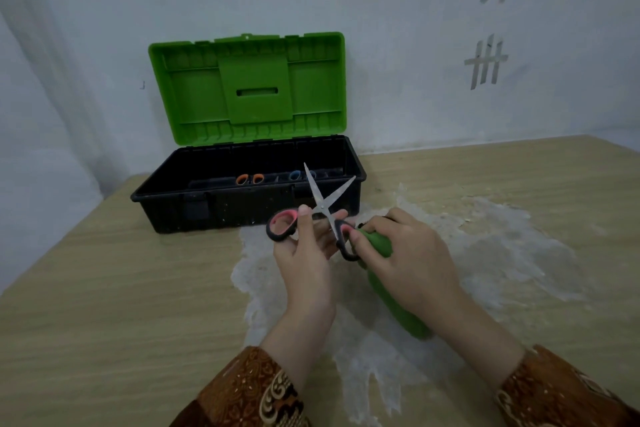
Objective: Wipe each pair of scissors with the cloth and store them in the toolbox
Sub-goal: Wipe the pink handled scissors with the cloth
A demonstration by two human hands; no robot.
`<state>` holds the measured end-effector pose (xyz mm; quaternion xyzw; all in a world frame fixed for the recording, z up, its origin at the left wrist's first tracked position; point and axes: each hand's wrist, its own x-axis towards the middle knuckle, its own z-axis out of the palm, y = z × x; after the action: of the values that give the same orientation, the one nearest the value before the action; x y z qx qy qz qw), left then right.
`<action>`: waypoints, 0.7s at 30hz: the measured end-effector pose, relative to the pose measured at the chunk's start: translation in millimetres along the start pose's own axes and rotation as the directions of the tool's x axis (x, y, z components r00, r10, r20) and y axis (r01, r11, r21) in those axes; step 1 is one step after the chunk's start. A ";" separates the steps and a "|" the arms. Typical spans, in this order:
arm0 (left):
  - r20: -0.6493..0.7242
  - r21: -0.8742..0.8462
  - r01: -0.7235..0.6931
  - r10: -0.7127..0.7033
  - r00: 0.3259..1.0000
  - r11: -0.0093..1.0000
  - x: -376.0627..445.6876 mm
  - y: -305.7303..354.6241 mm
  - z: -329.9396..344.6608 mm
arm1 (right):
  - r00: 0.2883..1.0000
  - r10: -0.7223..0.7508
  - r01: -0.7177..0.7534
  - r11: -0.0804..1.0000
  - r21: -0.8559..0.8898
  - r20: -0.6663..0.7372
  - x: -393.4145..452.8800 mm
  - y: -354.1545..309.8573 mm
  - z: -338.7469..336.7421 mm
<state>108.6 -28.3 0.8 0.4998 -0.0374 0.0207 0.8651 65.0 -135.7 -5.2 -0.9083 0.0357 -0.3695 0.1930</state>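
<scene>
left grip [304, 246] on steel-bladed scissors [320, 208]

Scissors: three pairs – pink-handled [313, 215] held, orange-handled [250, 179] and blue-handled [298, 175] in toolbox [221, 211]. One cloth [398, 302].

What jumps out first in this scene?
The bright green lid of the open toolbox stands at the table's back edge. In front, the left hand holds pink-handled scissors with blades spread, while the right hand grips a green cloth.
</scene>
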 end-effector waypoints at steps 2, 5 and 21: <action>-0.034 0.014 0.036 -0.035 0.999 0.999 3.9 2.6 -4.0 | 1.000 -0.024 0.024 1.000 -0.001 -0.015 0.3 0.5 0.5; -0.032 0.074 0.024 -0.022 0.999 0.997 8.2 7.1 -8.2 | 0.991 -0.063 0.070 0.996 0.058 -0.114 5.8 2.8 -7.6; 0.042 0.259 -0.234 0.231 0.972 0.937 10.8 5.4 -10.9 | 0.949 -0.314 0.311 0.945 -0.104 -0.011 7.1 7.8 3.0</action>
<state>119.4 -16.3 1.0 0.6020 -0.0980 0.1246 0.7826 72.8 -143.5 -5.4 -0.9058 -0.0873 -0.4057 0.0852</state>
